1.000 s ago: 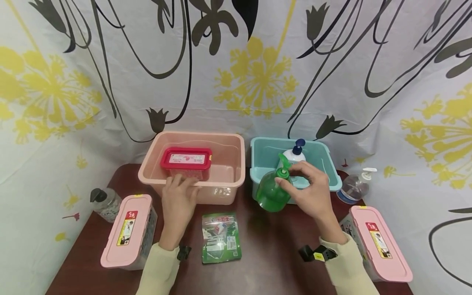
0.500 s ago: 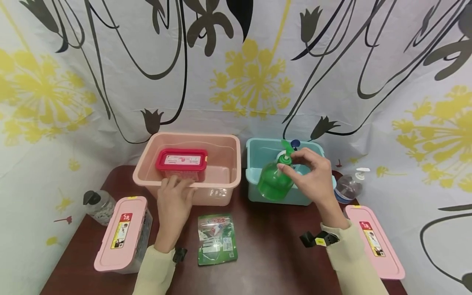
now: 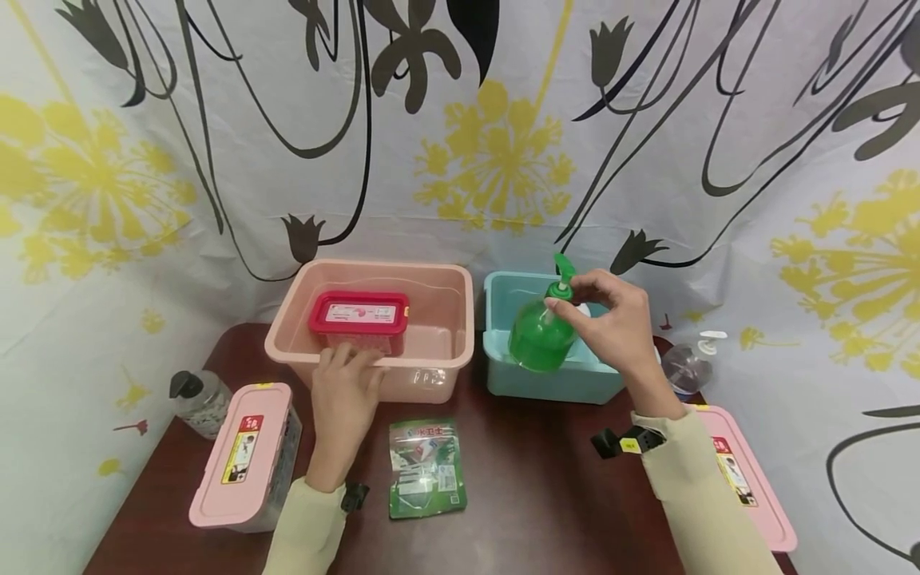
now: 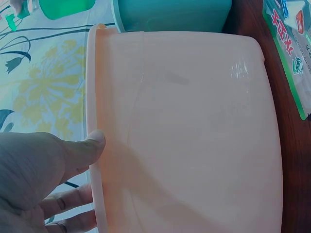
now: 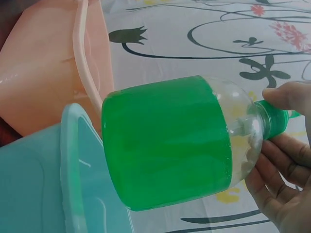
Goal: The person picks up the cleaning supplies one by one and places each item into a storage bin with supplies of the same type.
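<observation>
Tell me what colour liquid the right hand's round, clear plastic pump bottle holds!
The liquid is bright green; the right wrist view shows it best.

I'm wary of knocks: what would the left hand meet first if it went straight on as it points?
The left hand grips the rectangular peach plastic bin; beyond its rim, the rectangular red-lidded see-through plastic box likely comes first, though depth is unclear.

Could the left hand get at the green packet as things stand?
Probably yes: the green packet lies uncovered on the table, with nothing standing between it and the left hand. That hand grips the rim of the peach bin, though, and may need to let go.
</observation>
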The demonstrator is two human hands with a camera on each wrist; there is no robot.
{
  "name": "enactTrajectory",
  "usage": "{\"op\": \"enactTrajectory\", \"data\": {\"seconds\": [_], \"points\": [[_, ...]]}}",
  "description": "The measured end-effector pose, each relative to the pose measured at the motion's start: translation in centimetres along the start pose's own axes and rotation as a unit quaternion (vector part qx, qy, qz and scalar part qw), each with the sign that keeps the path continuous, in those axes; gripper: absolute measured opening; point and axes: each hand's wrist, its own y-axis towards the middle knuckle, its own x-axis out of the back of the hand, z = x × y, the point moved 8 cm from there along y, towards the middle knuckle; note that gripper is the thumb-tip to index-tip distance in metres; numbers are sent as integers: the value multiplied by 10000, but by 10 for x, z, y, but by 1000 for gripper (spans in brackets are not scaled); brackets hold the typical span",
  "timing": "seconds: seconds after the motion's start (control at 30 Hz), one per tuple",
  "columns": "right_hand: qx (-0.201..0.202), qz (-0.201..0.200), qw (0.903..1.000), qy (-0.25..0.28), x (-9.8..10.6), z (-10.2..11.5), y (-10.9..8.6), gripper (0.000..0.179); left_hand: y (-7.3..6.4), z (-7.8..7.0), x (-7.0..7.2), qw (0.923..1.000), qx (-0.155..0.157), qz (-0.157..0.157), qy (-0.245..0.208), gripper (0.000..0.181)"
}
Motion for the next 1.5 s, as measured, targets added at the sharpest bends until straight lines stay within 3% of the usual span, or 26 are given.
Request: {"op": "enactTrajectory", "data": {"seconds": [0.2,0.83,1.2,1.5], "points": [[-386,188,9989,-186,-4,-9,9,22,1,0,1,10000,-8,-19,6,29],[-1037,671,9900,-682,-15,-44,34,35,0,1,-2,10000,0,-26,37,29],[-1365,981,9815,-912,-20,-63,39,43,-1,-3,0,10000,-42,-76,3,29],[-1382,1276,9777,-929,-33,-74,46,48,0,-3,0,10000,2,-21,39,30]]}}
